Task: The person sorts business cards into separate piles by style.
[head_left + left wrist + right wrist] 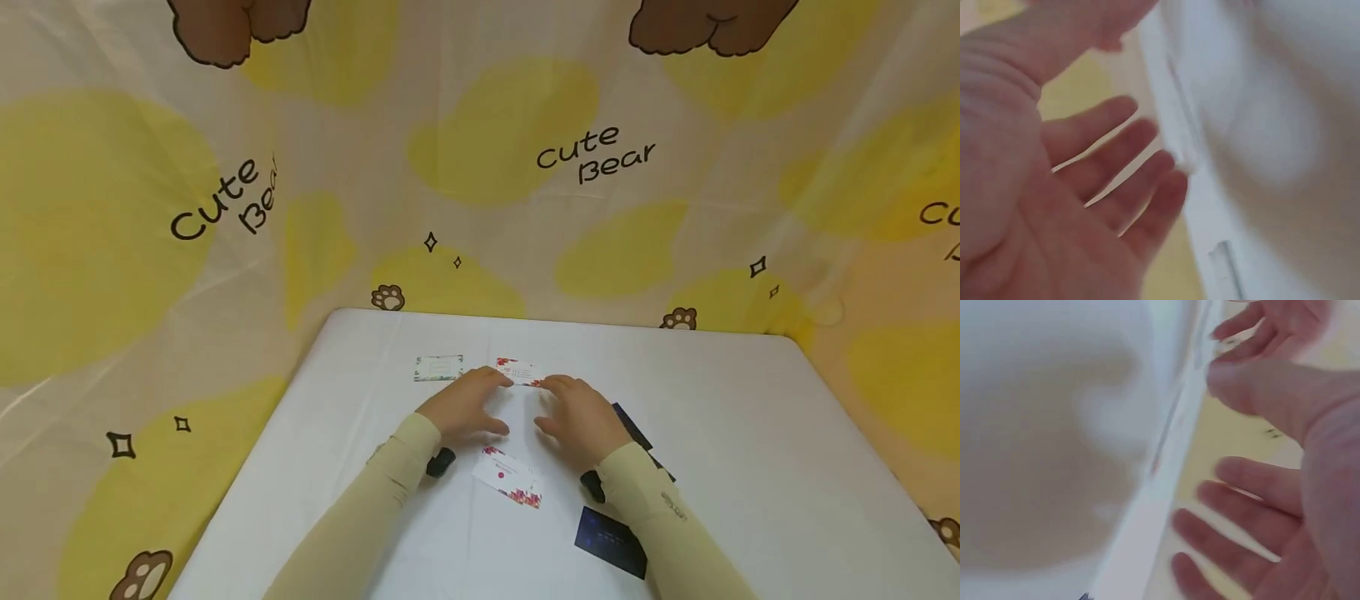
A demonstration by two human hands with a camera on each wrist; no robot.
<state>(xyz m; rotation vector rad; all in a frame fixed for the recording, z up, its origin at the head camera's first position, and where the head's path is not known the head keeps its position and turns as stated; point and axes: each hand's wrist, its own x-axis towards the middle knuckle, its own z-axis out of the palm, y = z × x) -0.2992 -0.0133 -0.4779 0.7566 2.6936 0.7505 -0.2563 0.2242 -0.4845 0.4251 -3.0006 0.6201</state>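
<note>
My left hand (471, 405) and right hand (588, 419) hover over the middle of the table, palms facing each other, fingers spread and relaxed. Between their fingertips and just beyond lies a white card with red flowers (519, 372); whether any fingertip touches it, I cannot tell. A second red-flowered card (510, 477) lies nearer, below the gap between the hands. Both wrist views show loose fingers with nothing held, on the left hand (1091, 194) and the right hand (1285, 512).
A white card with a green leafy border (438, 367) lies beyond the left hand. Dark cards (633, 427) are partly hidden by the right hand and wrist. A dark blue card (609, 542) sits nearer, partly under the right sleeve. A patterned curtain (480, 167) hangs behind the white table (720, 400).
</note>
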